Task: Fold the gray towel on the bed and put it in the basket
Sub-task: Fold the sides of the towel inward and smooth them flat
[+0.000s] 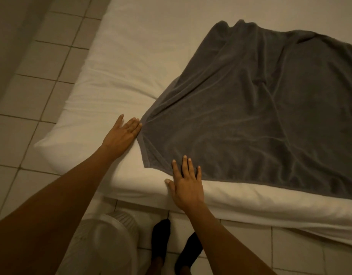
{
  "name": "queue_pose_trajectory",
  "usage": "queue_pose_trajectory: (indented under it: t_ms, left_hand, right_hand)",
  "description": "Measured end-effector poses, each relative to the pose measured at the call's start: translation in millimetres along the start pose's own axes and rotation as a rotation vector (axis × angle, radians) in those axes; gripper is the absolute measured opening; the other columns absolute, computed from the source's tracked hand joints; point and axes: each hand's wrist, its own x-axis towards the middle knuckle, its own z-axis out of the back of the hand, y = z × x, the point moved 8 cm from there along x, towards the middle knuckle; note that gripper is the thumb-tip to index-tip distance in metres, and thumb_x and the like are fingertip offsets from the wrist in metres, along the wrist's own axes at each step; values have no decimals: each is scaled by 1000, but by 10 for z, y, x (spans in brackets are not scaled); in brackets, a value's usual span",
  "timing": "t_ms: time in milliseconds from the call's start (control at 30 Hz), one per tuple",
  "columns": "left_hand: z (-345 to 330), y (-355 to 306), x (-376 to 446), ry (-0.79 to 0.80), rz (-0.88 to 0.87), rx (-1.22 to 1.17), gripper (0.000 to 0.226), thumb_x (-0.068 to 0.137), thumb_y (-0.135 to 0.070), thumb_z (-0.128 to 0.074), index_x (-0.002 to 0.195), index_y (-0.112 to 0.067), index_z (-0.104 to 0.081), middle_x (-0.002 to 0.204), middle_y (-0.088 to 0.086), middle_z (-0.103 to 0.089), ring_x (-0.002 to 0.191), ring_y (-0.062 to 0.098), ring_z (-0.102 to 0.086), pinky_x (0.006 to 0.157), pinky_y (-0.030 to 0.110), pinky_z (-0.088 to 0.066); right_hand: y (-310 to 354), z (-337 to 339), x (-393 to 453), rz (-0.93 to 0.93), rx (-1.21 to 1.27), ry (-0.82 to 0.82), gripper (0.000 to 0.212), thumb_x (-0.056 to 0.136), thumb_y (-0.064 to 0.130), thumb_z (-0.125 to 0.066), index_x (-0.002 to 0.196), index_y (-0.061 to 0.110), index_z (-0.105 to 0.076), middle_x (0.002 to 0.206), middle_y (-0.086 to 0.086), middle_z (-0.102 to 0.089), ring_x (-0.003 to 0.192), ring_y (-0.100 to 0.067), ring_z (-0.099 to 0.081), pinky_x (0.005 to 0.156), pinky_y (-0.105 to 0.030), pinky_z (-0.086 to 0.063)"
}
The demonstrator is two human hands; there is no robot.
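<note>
The gray towel (250, 108) lies spread out and wrinkled across the white bed (115, 86), reaching off the right edge of view. My left hand (121, 133) rests flat on the sheet, fingertips touching the towel's near-left edge. My right hand (186, 183) lies flat with spread fingers on the towel's near edge close to its corner, thumb on the sheet. Neither hand grips anything. A pale ribbed basket (109, 235) stands on the floor below the bed's corner, partly hidden by my left arm.
Beige tiled floor (32, 96) runs along the bed's left and near sides. My feet in dark socks (161, 239) stand beside the basket by the mattress edge.
</note>
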Motion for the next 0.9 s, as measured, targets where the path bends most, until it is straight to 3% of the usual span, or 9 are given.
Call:
queue_pose_trajectory:
  t_ms: [33,100,300,467,833,900]
  left_hand:
    - [-32,-21,-1,33,9,0,55,102,-13,-22,152,-8,1,161,12,-2,149,23,-5,119,49,3]
    - [-54,-34,-1,36,21,-41,55,102,-15,-20,151,-9,4,161,11,0,149,22,-3,118,50,2]
    - [52,106,34,-4,64,-208,57,100,-14,-22,152,-9,2,160,12,-4,149,23,-5,118,48,5]
    - [289,309,232,-20,83,-213,56,101,-15,-22,152,-9,1,161,11,-2,149,22,-2,119,47,4]
    - [545,368,859,45,119,-412,54,103,-29,-24,152,-11,-9,161,10,-6,149,22,-6,120,41,-8]
    - [552,394,992,36,108,-409,53,104,-27,-24,152,-12,-9,161,10,-6,149,23,-6,120,42,-8]
  right_hand:
    - [-7,-43,-1,14,34,26,82,82,66,8,151,24,-9,158,-13,2,146,-28,5,112,-46,9]
    - [-12,-22,-4,0,85,33,86,75,66,17,150,27,1,158,-9,11,145,-24,14,111,-44,15]
    - [-16,175,34,-83,183,-26,84,76,62,19,150,28,-1,159,-8,7,145,-21,12,112,-41,13]
    - [-80,440,171,-124,189,-63,92,71,63,25,151,26,-3,159,-9,7,145,-22,10,114,-42,10]
    - [-174,727,627,-140,208,-41,96,67,64,28,151,25,1,158,-9,13,145,-23,13,114,-41,9]
    - [-191,776,749,-137,235,-35,81,81,63,15,151,25,1,158,-9,12,145,-23,12,115,-41,7]
